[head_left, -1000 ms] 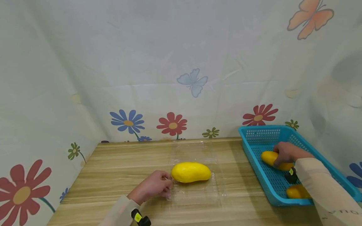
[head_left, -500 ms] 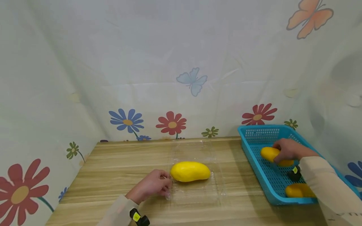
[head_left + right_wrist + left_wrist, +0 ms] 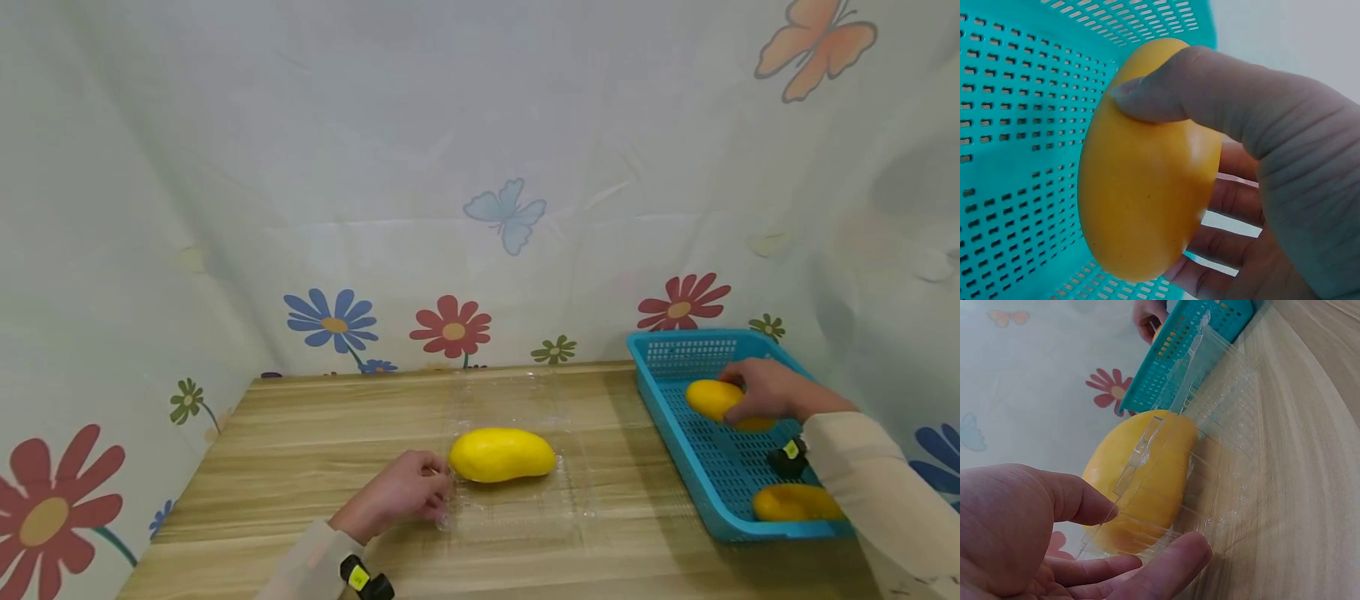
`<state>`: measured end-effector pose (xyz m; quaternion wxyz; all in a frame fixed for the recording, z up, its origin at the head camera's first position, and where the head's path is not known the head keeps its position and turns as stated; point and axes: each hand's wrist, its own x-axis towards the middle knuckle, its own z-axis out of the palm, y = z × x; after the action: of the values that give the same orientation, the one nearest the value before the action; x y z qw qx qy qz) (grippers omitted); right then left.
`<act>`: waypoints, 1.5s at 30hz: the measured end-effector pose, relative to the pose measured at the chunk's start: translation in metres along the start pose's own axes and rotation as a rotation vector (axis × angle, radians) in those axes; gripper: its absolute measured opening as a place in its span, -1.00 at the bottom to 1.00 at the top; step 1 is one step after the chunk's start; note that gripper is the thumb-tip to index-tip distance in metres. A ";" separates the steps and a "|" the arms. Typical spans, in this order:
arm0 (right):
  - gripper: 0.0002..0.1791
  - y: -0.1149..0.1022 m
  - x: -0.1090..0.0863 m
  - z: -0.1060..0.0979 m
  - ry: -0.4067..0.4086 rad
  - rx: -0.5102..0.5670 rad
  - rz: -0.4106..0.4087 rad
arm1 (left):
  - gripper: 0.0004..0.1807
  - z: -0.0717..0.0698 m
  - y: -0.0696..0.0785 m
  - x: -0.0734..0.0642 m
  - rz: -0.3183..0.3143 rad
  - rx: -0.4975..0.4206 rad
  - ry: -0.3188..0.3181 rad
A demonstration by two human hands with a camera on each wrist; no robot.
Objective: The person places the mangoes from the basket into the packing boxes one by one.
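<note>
My right hand (image 3: 768, 390) grips a yellow mango (image 3: 1147, 181), thumb on one side and fingers round the other, over the blue basket (image 3: 671, 450). Beneath my right sleeve a second mango (image 3: 795, 503) lies in the basket's near end, partly covered. My left hand (image 3: 401, 492) pinches the left edge of a clear plastic clamshell box (image 3: 1229, 469) between thumb and fingers. The box lies opened out on the table, its lid part towards the wall. Inside the near part rests another yellow mango (image 3: 501, 456), lying crosswise.
The wood-grain table (image 3: 315, 442) runs back to a curtain (image 3: 375, 167) printed with flowers and butterflies. At the table's right side stands the basket, its raised perforated walls around the mangoes. Black wrist cameras (image 3: 367, 579) sit on both sleeves.
My right hand has lifted the mango a little off the basket floor, moving slightly away from me. The left hand stays at the box edge. The head view has shifted slightly.
</note>
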<state>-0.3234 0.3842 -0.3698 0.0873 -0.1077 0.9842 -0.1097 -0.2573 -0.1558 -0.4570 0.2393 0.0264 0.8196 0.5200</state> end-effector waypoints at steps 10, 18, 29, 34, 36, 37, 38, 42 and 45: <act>-0.25 -0.024 -0.005 -0.009 0.030 0.001 -0.037 | -0.70 0.000 0.000 -0.001 -0.013 -0.006 0.013; -0.22 -0.043 -0.011 -0.015 0.022 -0.004 -0.050 | -0.70 0.001 0.000 -0.002 0.004 -0.019 0.009; -0.29 -0.068 -0.024 -0.020 0.058 -0.014 -0.147 | -0.70 0.001 -0.001 -0.001 0.005 -0.019 0.013; -0.33 -0.084 -0.028 -0.018 0.072 0.001 -0.200 | -0.69 0.002 -0.002 -0.001 0.004 -0.028 0.004; -0.33 -0.089 -0.028 -0.017 0.067 0.013 -0.217 | -0.69 0.002 -0.002 0.000 0.008 -0.030 0.001; -0.34 -0.092 -0.028 -0.017 0.063 0.018 -0.226 | -0.69 0.002 -0.003 0.000 0.008 -0.030 0.001; -0.34 -0.095 -0.029 -0.016 0.060 0.022 -0.234 | -0.70 0.002 -0.003 0.000 0.007 -0.030 0.002; -0.34 -0.107 -0.030 -0.014 0.045 0.023 -0.259 | -0.69 0.001 -0.002 -0.001 0.002 -0.036 0.001; -0.35 -0.116 -0.031 -0.012 0.038 0.028 -0.277 | -0.69 0.001 -0.002 -0.002 0.004 -0.042 0.003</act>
<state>-0.2737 0.2830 -0.3265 0.0541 -0.2393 0.9598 -0.1365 -0.2548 -0.1565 -0.4586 0.2375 0.0223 0.8087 0.5377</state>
